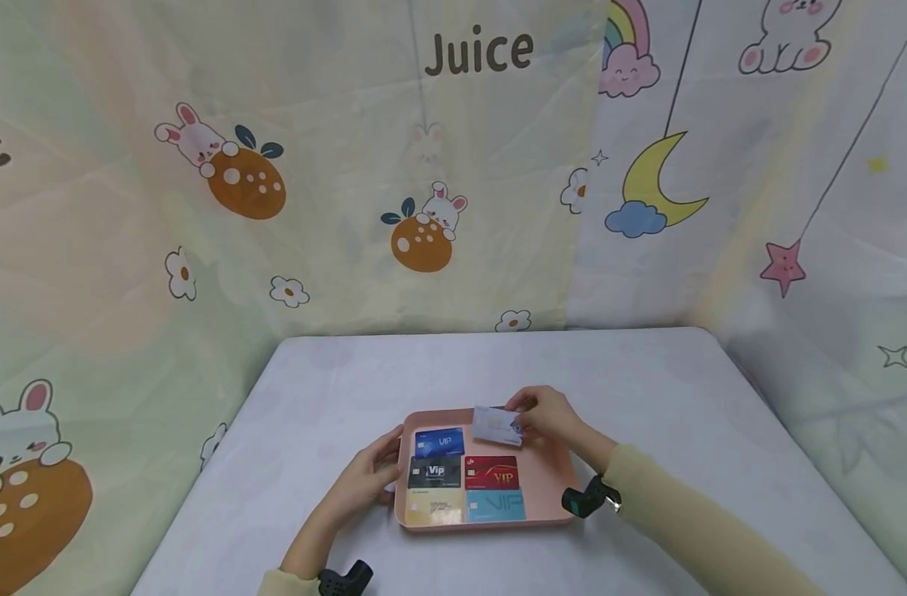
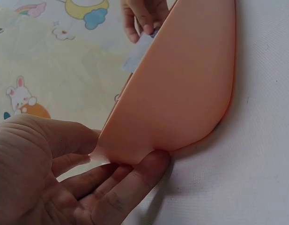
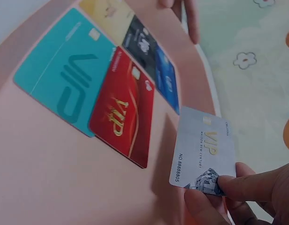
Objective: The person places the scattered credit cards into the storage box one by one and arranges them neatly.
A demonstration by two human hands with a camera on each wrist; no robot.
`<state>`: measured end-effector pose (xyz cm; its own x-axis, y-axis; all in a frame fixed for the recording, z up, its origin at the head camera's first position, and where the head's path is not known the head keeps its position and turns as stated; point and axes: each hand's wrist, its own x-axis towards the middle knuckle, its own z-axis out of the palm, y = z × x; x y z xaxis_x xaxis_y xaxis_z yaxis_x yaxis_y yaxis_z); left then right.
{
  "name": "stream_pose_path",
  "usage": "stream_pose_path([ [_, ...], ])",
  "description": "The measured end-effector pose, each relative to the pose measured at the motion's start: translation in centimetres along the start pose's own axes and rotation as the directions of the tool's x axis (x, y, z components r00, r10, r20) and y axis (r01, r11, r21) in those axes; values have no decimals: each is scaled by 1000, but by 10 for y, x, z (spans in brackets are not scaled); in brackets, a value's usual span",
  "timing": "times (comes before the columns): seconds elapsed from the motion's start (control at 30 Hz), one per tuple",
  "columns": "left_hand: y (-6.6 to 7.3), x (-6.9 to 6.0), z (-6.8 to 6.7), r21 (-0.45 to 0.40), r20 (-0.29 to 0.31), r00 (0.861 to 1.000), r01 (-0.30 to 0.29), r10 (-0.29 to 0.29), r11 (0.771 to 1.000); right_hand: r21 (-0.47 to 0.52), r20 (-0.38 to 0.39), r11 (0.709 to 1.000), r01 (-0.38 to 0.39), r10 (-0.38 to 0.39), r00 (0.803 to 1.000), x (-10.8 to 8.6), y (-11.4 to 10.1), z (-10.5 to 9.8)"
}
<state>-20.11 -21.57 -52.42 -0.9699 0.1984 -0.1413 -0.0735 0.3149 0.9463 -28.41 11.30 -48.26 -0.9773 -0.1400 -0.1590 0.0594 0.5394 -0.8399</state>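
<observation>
My right hand (image 1: 550,415) pinches a silver VIP card (image 3: 203,145) by one end, its thumb over the printed diamond. In the head view, this card is over the back of a pink tray (image 1: 549,476). At the tray's left side my left hand (image 1: 366,472) holds the edge, with thumb and fingers about the rim in the left wrist view. On the tray lie a blue card (image 1: 439,443), a black card (image 1: 434,473), a red card (image 1: 491,473), a gold card (image 1: 434,507) and a teal card (image 1: 495,506).
The tray stands on a white-covered table (image 1: 334,389). Behind and beside the table hangs a printed cloth (image 1: 334,240) with rabbits, oranges and a moon. Each wrist bears a black camera.
</observation>
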Motion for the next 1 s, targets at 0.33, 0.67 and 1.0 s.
stream_pose_path([
  [0.33, 1, 0, 0, -9, 1, 1000, -4, 4, 1000, -189, -39, 972, 137, -147, 988, -5, -2, 13],
  [0.67, 0, 2, 1, -17, 1, 1000, -12, 12, 1000, -319, -32, 931, 176, -196, 980, -3, 0, 21],
  [1.0, 1, 0, 0, -6, 0, 1000, 10, -10, 1000, -353, -54, 914, 202, -236, 970, -6, 0, 21],
])
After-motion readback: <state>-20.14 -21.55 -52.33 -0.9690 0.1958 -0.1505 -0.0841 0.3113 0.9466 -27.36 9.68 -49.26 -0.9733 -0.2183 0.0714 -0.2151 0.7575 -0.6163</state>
